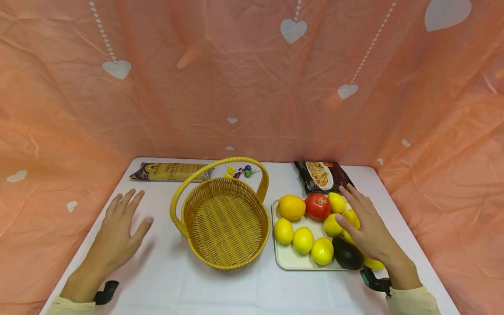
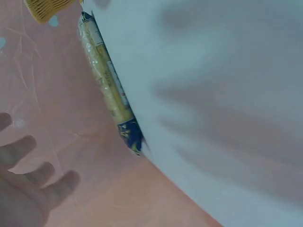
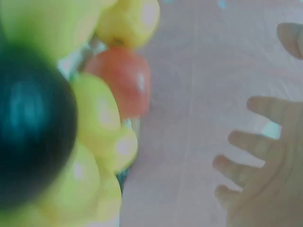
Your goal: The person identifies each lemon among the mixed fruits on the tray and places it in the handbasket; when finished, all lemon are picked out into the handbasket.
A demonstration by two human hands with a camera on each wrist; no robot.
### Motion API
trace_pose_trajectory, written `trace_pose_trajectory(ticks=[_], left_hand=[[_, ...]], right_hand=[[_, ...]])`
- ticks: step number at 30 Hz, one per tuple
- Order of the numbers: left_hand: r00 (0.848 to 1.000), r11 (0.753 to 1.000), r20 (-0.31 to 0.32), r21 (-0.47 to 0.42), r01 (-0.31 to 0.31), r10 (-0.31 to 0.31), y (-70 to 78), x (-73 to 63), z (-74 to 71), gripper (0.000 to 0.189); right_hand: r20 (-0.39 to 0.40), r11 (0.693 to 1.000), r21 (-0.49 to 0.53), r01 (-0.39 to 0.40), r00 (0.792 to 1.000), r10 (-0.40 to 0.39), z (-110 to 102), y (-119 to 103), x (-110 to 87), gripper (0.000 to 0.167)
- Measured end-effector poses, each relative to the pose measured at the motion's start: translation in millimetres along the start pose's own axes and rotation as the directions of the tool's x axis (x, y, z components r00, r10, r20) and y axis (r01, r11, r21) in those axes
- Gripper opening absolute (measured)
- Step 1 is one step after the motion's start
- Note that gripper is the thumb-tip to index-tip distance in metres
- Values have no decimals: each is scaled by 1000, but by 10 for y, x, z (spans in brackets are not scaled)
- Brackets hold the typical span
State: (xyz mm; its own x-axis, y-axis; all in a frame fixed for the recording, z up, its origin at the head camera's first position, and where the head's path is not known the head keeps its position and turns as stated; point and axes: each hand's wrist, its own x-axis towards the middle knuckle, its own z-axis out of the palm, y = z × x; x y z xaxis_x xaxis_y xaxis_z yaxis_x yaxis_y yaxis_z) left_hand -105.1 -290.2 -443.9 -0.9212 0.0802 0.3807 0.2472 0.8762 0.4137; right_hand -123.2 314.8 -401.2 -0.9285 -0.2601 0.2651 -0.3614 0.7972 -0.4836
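My left hand (image 1: 120, 234) hovers over the white table left of the wicker basket (image 1: 228, 258), fingers spread and holding nothing. The basket has a tall arched handle, and its woven bottom is bare. Over the right part of a cream tray (image 1: 291, 262) my right hand (image 1: 368, 227) is held with fingers extended, nothing in its grasp. On that tray lie several lemons (image 1: 303, 240), an orange-yellow fruit (image 1: 292, 207), a red pomegranate (image 1: 318, 207) and a dark avocado (image 1: 348, 253). The right hand hides some of the yellow fruit. In the right wrist view the avocado (image 3: 33, 127) looms close.
A long pack of noodles or pasta (image 1: 169, 172) lies at the back left. Behind the basket handle are small wrapped candies (image 1: 240, 171). A black food packet (image 1: 324, 176) sits behind the tray. Pink curtains (image 1: 252, 87) with white hearts enclose the table's back and sides.
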Motion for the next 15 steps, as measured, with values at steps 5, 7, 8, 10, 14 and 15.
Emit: trace_pose_trajectory(ticks=[5,7,8,10,14,15], left_hand=[[997,991,-54,-128,40,-47,-80,-243,-191,74],[994,985,-90,-166,49,-65,-102,-347,-273,76],[992,980,-105,-195,50,-72,-105,-398,-312,77],[989,966,-123,-256,47,-81,-99,-493,-380,79],[988,918,-126,-395,28,-84,-31,-651,-480,77],[987,880,-140,-474,0,-75,-21,-682,-484,75]], right_hand=[[-94,999,47,-13,995,17,-271,187,-237,68],[-111,998,47,-39,993,44,-376,260,-340,64],[-115,997,52,-54,992,59,-425,297,-392,62],[-111,994,68,-82,990,90,-517,366,-491,58],[-99,981,158,-109,987,125,-645,475,-660,50],[-91,977,179,-111,987,129,-668,494,-695,48]])
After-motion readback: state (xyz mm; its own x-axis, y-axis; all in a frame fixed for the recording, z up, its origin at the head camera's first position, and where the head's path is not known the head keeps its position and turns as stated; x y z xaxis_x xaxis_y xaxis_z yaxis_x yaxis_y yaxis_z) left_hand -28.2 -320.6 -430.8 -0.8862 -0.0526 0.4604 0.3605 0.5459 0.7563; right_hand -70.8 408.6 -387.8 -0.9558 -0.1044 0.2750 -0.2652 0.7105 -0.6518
